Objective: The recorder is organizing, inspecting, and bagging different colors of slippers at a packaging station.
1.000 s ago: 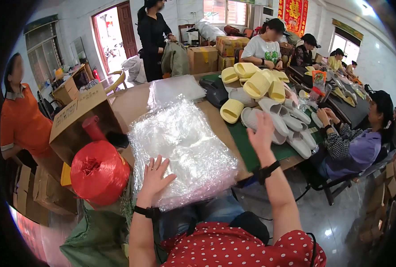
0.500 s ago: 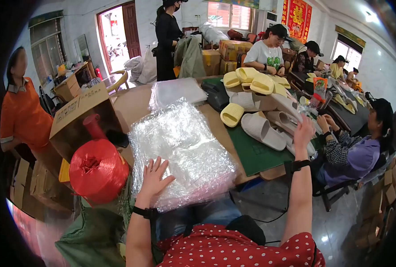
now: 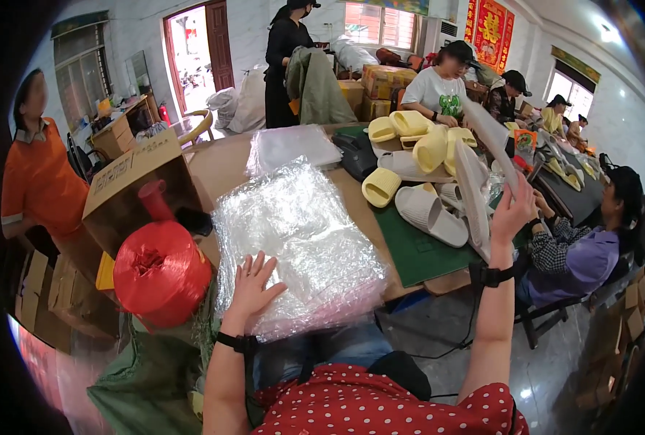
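My left hand point(image 3: 253, 290) lies flat, fingers spread, on the near left part of a stack of shiny clear plastic bags point(image 3: 301, 225). Over at the slipper pile, my right hand point(image 3: 512, 214) grips a grey slipper point(image 3: 491, 134) by one end, its sole tipped up and away from me. Just left of that hand another grey slipper point(image 3: 472, 192) stands steeply tilted; whether my fingers hold it too, I cannot tell. More grey slippers point(image 3: 430, 215) and yellow slippers point(image 3: 381, 187) lie heaped on a green mat point(image 3: 409, 254).
A red roll of plastic twine point(image 3: 161, 272) and an open cardboard box point(image 3: 137, 181) stand left of the bags. Flatter clear bags point(image 3: 293, 148) lie behind. A co-worker in purple point(image 3: 587, 250) sits close on the right; a person in orange point(image 3: 43, 181) stands at left.
My right hand has closed on a grey slipper and raised it from the pile, tilting it upright. Nearby slippers have shifted. My left hand stays on the bags.
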A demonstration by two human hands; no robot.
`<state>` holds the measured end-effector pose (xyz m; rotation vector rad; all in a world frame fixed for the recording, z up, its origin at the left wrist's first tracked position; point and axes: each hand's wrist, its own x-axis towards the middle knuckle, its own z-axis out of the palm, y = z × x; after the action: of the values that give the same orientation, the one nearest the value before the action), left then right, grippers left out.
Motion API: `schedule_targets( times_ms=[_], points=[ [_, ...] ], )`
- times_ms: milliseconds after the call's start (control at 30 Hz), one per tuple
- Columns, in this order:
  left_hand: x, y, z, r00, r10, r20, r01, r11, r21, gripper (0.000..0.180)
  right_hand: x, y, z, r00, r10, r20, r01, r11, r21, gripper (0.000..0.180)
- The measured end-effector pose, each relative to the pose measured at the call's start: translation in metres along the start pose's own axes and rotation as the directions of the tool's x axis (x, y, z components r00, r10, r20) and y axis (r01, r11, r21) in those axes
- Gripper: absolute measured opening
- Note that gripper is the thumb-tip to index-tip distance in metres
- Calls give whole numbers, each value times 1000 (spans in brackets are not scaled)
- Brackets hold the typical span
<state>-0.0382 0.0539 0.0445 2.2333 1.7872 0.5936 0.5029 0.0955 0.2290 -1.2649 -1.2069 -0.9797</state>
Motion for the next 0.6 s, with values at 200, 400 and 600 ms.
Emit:
schedule_targets(
  times_ms=[200,400,600],
  points=[
    [0,4,-5,1000,-22,2,22,1000,-19,78,11,-64,-16,998,68,-7,-66,979,195,33],
    [3,7,-7,999,-15,35,15,1000,2,75,-6,-159,-36,990,-117,81,77,920,385,43],
    [1,7,-7,998,-32,52,31,999,24,77,-59,-242,-33,847,-466,256,224,749,623,55]
  ],
)
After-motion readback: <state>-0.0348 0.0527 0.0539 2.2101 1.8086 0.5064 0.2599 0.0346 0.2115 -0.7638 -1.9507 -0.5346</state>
